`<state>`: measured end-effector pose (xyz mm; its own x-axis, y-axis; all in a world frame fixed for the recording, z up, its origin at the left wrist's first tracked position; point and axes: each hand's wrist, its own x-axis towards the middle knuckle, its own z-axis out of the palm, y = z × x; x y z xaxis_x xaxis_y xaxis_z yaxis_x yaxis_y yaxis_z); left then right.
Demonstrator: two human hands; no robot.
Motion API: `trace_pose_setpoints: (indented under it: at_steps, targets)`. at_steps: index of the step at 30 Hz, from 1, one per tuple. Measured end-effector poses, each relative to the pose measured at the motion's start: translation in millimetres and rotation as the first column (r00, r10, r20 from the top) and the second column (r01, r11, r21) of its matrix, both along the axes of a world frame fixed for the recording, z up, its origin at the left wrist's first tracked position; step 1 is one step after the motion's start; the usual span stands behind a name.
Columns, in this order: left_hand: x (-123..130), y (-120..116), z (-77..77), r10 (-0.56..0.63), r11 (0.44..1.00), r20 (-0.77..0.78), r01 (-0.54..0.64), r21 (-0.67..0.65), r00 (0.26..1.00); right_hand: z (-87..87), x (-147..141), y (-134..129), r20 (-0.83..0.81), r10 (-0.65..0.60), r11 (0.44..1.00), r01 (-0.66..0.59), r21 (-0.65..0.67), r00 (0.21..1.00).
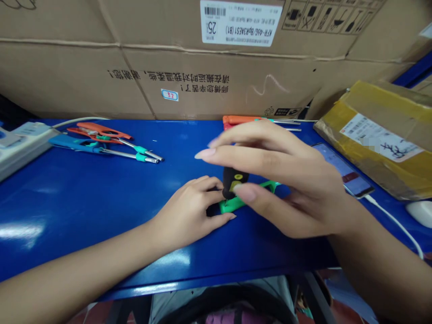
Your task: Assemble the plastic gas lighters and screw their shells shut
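My left hand [191, 202] rests on the blue table, its fingers and thumb closed on the near end of a green lighter casing [232, 204]. Above that end, my right hand [286, 175] has its thumb against the black-and-yellow handle of what looks like a screwdriver [231, 182]. The handle stands roughly upright, and its tip is hidden. My right index finger stretches past the handle's top. Part of the green casing disappears behind the right hand.
Long-necked lighters, one blue [76, 144] and one orange [104, 130], lie at left near a white power strip [29, 144]. More orange lighters [243, 119] lie behind my right hand. A charging phone [344, 168] and taped box [378, 135] stand right. A large carton [168, 67] walls the back.
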<state>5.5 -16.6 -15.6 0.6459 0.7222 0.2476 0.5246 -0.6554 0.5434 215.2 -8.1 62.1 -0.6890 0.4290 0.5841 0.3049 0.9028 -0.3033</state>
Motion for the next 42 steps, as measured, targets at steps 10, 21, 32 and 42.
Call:
trace_pose_setpoints:
  at_steps: [10, 21, 32, 42]
  targets:
    - [0.5, -1.0, 2.4, 0.027, 0.999, -0.006, -0.027, -0.026, 1.0, 4.8, -3.7, -1.5, 0.003, -0.063, 0.994, 0.063, 0.086, 0.998]
    - [0.5, 0.3, 1.6, 0.014, 0.997, -0.004, -0.014, -0.071, 1.0, 3.7, -4.0, -4.1, -0.001, -0.05, 0.997, 0.05, 0.063, 0.999]
    - [0.5, 0.6, 1.0, 0.025, 0.997, 0.018, -0.024, -0.069, 1.0, 5.8, -4.5, -3.4, 0.004, -0.065, 0.993, 0.064, 0.099, 0.998]
    - [2.6, -1.5, 1.2, 0.073, 0.996, -0.008, -0.073, -0.059, 0.997, 3.7, -6.3, -3.1, 0.0, -0.097, 0.99, 0.096, 0.1, 0.995]
